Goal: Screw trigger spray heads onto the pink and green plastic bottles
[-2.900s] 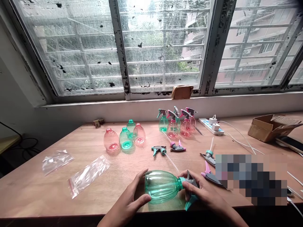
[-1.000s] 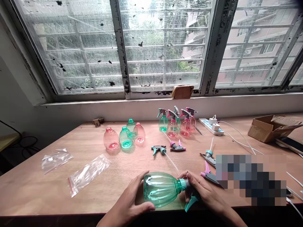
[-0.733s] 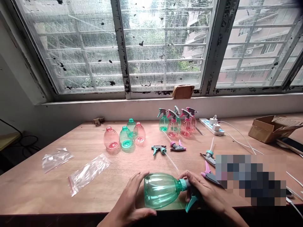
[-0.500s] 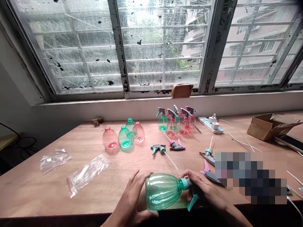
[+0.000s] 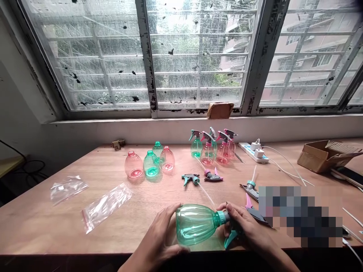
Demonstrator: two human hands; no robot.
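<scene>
A clear green spray bottle [image 5: 195,224] lies on its side near the front edge of the wooden table [image 5: 56,219]. My left hand [image 5: 159,241] wraps round its base. My right hand [image 5: 245,232] is closed on the grey and teal trigger head [image 5: 231,234] at the bottle's neck. Both hands hold the bottle just above the tabletop.
Several headless pink and green bottles [image 5: 149,164] stand mid-table, several finished sprayers [image 5: 212,147] behind. Loose trigger heads [image 5: 198,179] lie between. Two plastic bags [image 5: 104,206] lie left. A power strip [image 5: 252,151], cables and a cardboard box [image 5: 320,155] sit right.
The bottle has turned slightly in my hands and shifted a little right. My right hand stays on the trigger head; my left has slid lower round the base.
</scene>
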